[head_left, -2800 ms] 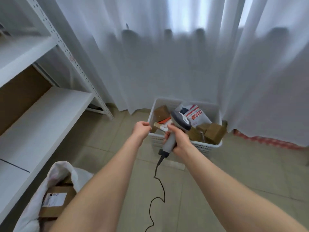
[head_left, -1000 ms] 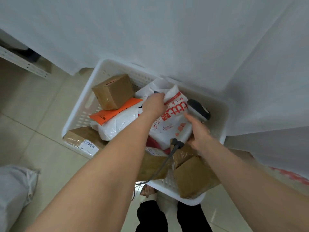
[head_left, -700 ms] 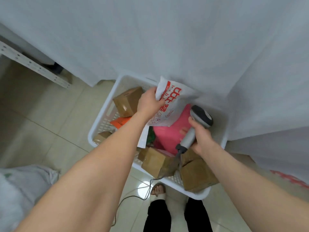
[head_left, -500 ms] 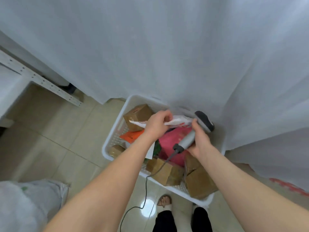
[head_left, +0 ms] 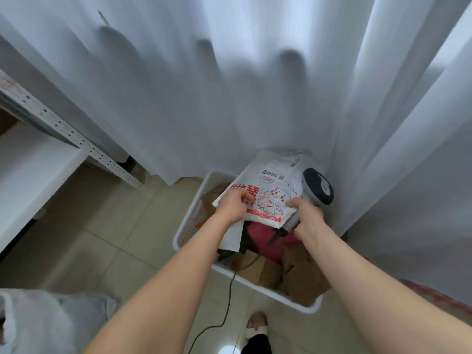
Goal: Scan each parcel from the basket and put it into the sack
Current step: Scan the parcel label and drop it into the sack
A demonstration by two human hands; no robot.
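Observation:
A white mailer bag with red print and a cartoon figure (head_left: 274, 190) is held flat above the white basket (head_left: 190, 226). My left hand (head_left: 233, 203) grips its near left edge. My right hand (head_left: 306, 213) holds the grey barcode scanner (head_left: 316, 189) by its handle and also pinches the bag's near right edge with the thumb. The bag's shipping label faces up at its far end. Below in the basket lie a pink parcel (head_left: 263, 236) and brown cardboard boxes (head_left: 301, 274). The white sack (head_left: 38, 323) sits at the bottom left.
White curtains (head_left: 229, 85) hang right behind the basket. A white metal shelf unit (head_left: 38, 154) stands at the left. The scanner cable (head_left: 227, 302) trails across the tiled floor. My foot (head_left: 256, 324) shows below the basket.
My left hand lifted the printed bag out of the basket and turned it flat with its print up. My right hand, still gripping the scanner, came onto the bag's right edge.

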